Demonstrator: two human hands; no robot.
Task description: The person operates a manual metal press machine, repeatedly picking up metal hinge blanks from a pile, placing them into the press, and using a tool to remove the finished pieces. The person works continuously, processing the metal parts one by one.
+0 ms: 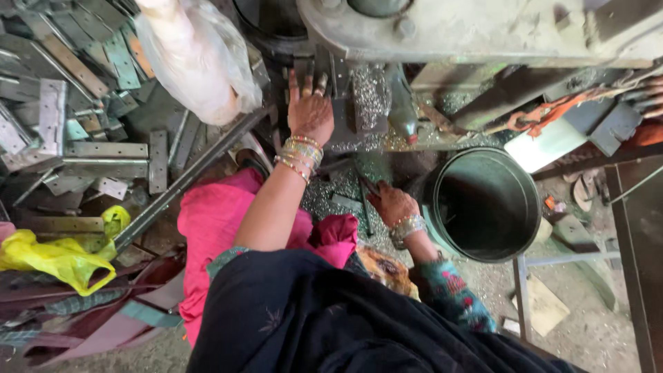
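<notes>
My left hand (310, 110) reaches up to the bed of a grey press machine (442, 27). It lies flat there with the fingers spread, and the fingertips go under the dark tooling. Several bangles circle that wrist. My right hand (391, 204) is lower, just left of a dark round bucket (483, 204). Its fingers are curled around a small dark metal piece (366, 185) over a heap of shiny metal chips (338, 190). A pink cloth (214, 221) covers my lap.
Flat metal brackets and strips (83, 138) are piled at the left. A long steel bar (186, 179) slants across them. A white plastic bag (200, 55) hangs at the top and a yellow bag (55, 255) lies at the lower left. Another person's fingers (649, 97) show at the far right.
</notes>
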